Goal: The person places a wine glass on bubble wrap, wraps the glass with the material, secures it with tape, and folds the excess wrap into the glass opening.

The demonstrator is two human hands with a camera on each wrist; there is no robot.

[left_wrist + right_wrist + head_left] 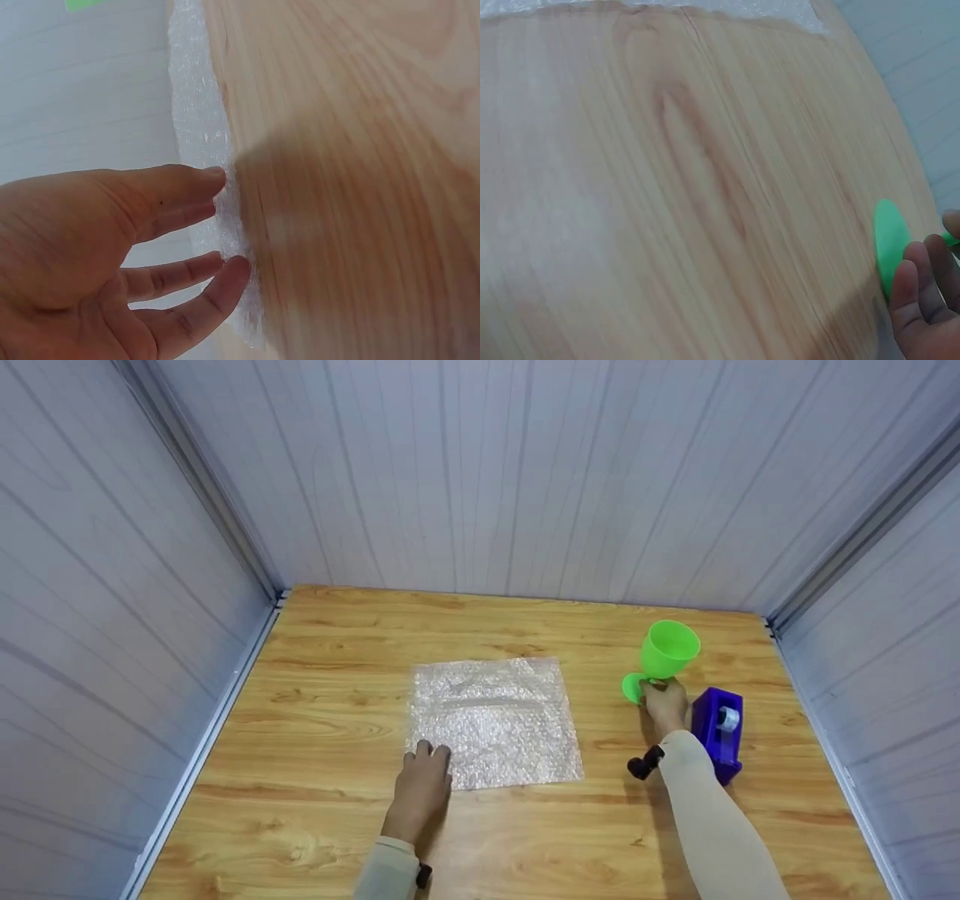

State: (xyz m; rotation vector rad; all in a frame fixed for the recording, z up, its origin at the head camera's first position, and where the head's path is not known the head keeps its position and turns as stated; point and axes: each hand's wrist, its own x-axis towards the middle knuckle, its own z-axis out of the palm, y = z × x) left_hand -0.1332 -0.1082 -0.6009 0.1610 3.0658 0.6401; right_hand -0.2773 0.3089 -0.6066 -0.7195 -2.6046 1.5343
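My right hand (666, 706) grips a bright green goblet (670, 648) by its stem. The goblet tilts, its bowl leaning right and its round foot showing on the left. In the right wrist view the green foot (889, 244) stands beside the fingers. A square sheet of bubble wrap (499, 735) lies flat on the wooden table, mid-view. My left hand (424, 784) is at its near left corner. Seen from the left wrist, the thumb and fingers (229, 289) are parted, with fingertips right at the bubble wrap's edge and nothing pinched between them.
A dark blue tape dispenser (720, 735) with a roll of tape stands just right of my right hand and forearm. Pale panel walls (480, 480) enclose the wooden table (315, 825) at the back and on both sides.
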